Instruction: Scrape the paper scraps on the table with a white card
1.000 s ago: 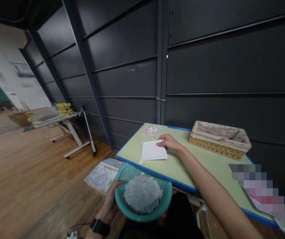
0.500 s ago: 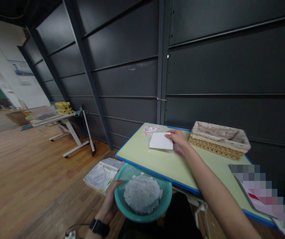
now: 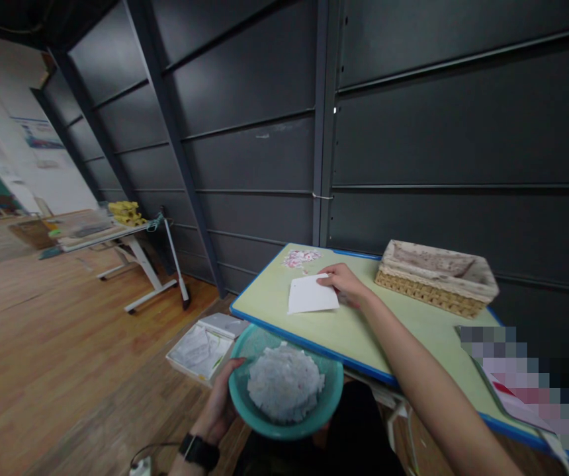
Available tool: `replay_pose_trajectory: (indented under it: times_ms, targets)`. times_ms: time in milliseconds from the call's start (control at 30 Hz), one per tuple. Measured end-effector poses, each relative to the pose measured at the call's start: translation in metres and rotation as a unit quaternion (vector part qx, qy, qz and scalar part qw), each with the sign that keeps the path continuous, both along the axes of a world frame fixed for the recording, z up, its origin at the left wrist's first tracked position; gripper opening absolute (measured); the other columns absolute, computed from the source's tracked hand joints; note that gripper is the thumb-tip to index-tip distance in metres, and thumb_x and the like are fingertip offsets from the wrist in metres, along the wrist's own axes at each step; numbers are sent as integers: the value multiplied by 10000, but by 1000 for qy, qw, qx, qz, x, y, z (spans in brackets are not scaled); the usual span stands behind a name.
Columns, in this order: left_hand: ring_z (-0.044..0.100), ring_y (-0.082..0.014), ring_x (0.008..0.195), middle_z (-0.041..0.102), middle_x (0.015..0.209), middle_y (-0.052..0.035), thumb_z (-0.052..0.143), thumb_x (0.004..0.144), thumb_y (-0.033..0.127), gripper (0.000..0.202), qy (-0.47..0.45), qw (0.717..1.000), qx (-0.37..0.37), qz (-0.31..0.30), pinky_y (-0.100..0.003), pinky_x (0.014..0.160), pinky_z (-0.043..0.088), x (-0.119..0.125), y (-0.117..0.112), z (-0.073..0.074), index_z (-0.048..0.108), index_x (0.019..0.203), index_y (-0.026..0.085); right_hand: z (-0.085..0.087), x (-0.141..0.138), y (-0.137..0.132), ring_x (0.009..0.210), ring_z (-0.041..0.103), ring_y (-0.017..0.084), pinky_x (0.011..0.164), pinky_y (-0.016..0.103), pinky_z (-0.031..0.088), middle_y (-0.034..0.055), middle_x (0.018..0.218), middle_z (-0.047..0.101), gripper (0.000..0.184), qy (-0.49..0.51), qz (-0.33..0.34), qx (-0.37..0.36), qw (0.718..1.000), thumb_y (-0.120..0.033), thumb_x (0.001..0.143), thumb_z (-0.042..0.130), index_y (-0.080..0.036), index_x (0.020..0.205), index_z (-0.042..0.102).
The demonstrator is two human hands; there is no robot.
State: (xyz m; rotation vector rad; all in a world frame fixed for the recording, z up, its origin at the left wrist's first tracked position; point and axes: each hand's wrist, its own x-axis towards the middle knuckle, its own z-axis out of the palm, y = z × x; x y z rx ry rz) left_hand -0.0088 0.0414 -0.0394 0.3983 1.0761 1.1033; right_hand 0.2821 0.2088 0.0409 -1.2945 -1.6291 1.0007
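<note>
My left hand [image 3: 219,406] grips the rim of a teal bowl [image 3: 331,393] heaped with white paper scraps [image 3: 284,383], held just below the near edge of the table. My right hand [image 3: 344,284] reaches out over the green table [image 3: 403,330] and holds a flat white card [image 3: 311,294] by its right edge, the card resting against the tabletop. A small pile of pink and white scraps [image 3: 302,258] lies beyond the card near the table's far corner.
A wicker basket [image 3: 436,277] stands at the back right of the table. A white tray of papers [image 3: 205,344] lies on the wooden floor to the left. Another table [image 3: 116,235] with yellow items stands further left. A dark panelled wall is behind.
My right hand pushed the white card away towards the far scraps, then drew it back towards me and to the left. The bowl in my left hand has stayed put.
</note>
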Motion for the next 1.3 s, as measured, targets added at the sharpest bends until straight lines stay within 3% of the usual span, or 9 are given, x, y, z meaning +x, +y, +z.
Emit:
replay_pose_trajectory:
  times_ms: [167,300,367,467,567,633,733,967,1300]
  targets:
    - [630,-165,538,712,589,-8,621,724,283,124,2,1000,-2,-2,-286,592,493,1,0,4,628,722,159,3,-18,-12,469,470,85,420,187,280,20,571,603,273,13,116,-39,992,-244,581,666,-78,796,696]
    - [625,-162,515,708,566,-12,629,714,267,117,2,1000,-11,-1,-286,586,499,1,0,5,635,690,152,5,-20,-14,516,516,100,455,193,336,33,646,636,344,78,117,-58,988,-266,554,710,-95,852,689]
    - [628,-156,520,705,564,-7,634,708,258,107,0,1000,-14,4,-279,587,500,1,0,5,636,685,154,6,-13,-8,553,542,118,481,207,372,54,711,654,393,123,57,-41,990,-290,561,712,-101,904,676]
    - [639,-155,539,713,588,-12,639,702,239,88,0,1000,-16,11,-278,603,506,2,0,6,641,701,151,6,6,5,620,568,143,519,227,407,81,809,667,434,130,-103,29,986,-333,612,672,-110,985,647]
    - [639,-156,533,717,595,-11,644,699,239,86,1,1000,-13,13,-279,594,505,2,-1,6,639,710,154,6,27,15,667,576,159,566,244,414,82,827,668,378,14,-256,102,961,-353,659,616,-125,958,650]
    - [638,-151,533,715,591,-5,645,701,242,85,1,1000,-10,14,-272,596,502,2,0,5,633,701,158,7,36,16,688,580,166,592,248,406,74,815,671,301,-77,-295,131,943,-343,682,592,-142,895,661]
    - [638,-152,537,710,578,-3,642,708,262,102,4,1000,-10,6,-274,602,501,0,2,1,631,701,160,8,38,13,706,584,168,603,242,385,61,808,677,232,-174,-293,152,928,-320,722,567,-168,869,663]
    - [649,-172,540,713,589,1,657,696,304,142,13,1000,-12,-2,-288,576,497,-3,2,-6,624,744,175,4,14,7,791,599,188,672,252,374,60,891,697,219,-294,-206,195,913,-274,816,489,-198,927,661]
    - [681,-193,609,743,666,-17,621,720,245,84,10,1000,-11,2,-297,604,508,2,1,5,623,766,174,0,8,4,866,604,203,723,259,375,60,946,699,256,-337,-188,200,901,-258,846,457,-215,994,661]
